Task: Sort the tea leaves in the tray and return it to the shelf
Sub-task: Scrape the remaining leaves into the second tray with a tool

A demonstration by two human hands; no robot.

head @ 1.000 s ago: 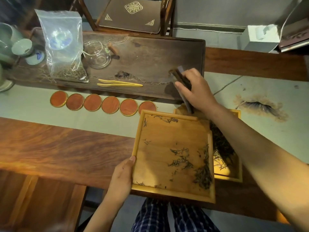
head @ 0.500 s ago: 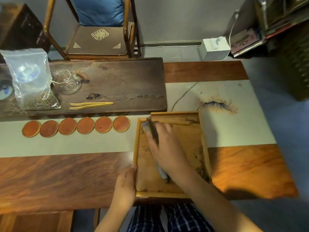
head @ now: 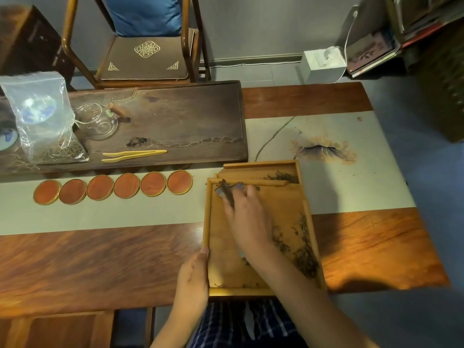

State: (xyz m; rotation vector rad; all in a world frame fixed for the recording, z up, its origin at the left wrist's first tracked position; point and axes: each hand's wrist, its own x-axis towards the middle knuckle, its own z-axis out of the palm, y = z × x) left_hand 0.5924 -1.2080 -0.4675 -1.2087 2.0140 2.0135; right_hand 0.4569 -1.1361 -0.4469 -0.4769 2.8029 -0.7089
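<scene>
Right hand: the right hand [head: 247, 219] is closed around a dark brush [head: 227, 194], its tip beyond the fingers at the tray's far left corner.
Left hand: the left hand [head: 193, 277] clasps the bamboo tray [head: 206, 217] by its near left rim.
Tea leaves: the tea leaves [head: 305, 254] lie right of the brushing hand, along the right wall.
Second tray: a second tray [head: 261, 165] sits partly beneath, past the brush.
Coasters: six round coasters [head: 113, 189] line up left of the grip.
</scene>
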